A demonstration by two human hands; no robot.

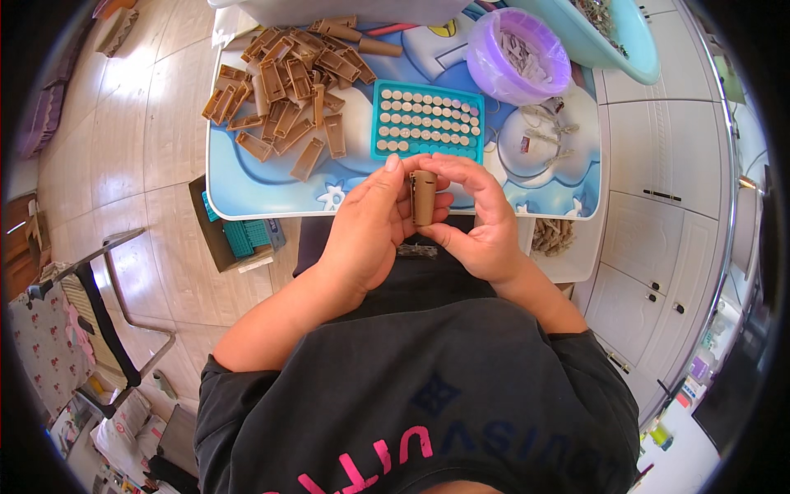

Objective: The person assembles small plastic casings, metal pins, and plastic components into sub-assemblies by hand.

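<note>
In front of my body, at the table's near edge, a small brown plastic casing (424, 199) stands upright between my hands. My left hand (368, 221) cups it from the left, its fingers behind the casing and its thumb pointing up. From the other side my right hand (480, 216) curls round it, with the thumb at the casing's lower end and the index finger over its top. Just beyond the fingertips lies a teal tray (377, 123) with rows of pale round discs. A heap of brown plastic casings (288, 82), many open and hollow, covers the table's left part.
A purple lined basin (479, 62) of grey pieces and a light-blue basin (644, 58) stand at the far right. Small wired parts (547, 136) lie near them. Below the table's left edge is a cardboard box (216, 239) with teal trays. White cabinets (658, 156) line the right.
</note>
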